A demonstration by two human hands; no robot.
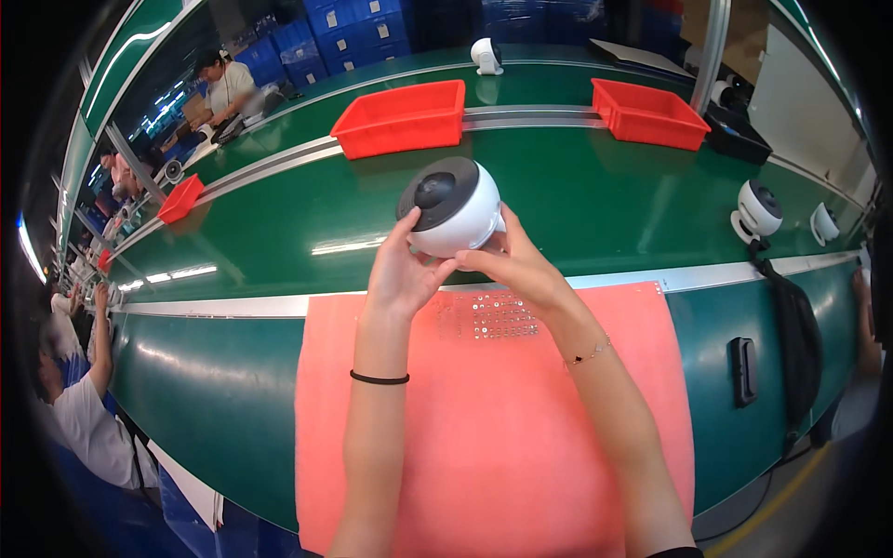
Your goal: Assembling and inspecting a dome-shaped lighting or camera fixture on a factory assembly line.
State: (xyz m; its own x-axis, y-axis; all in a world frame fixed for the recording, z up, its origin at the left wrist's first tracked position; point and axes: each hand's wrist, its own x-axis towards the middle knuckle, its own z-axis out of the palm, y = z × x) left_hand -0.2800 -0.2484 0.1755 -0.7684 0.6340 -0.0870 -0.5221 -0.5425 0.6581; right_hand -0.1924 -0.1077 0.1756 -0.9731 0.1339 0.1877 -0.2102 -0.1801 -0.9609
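Between my two hands, above the near edge of the green conveyor belt, is a white ball-shaped camera with a black front. That front is tilted up and to the left. The fingers of my left hand are on its left side and underside. My right hand grips it from the lower right, with some fingers hidden behind the shell. Below my hands a pink foam mat covers part of the bench, and rows of small shiny metal pieces lie on its far part.
Two red bins stand beyond the belt's metal rail. Similar white cameras stand at right and far back. A black oblong object and black bag lie right. Co-workers sit along the left.
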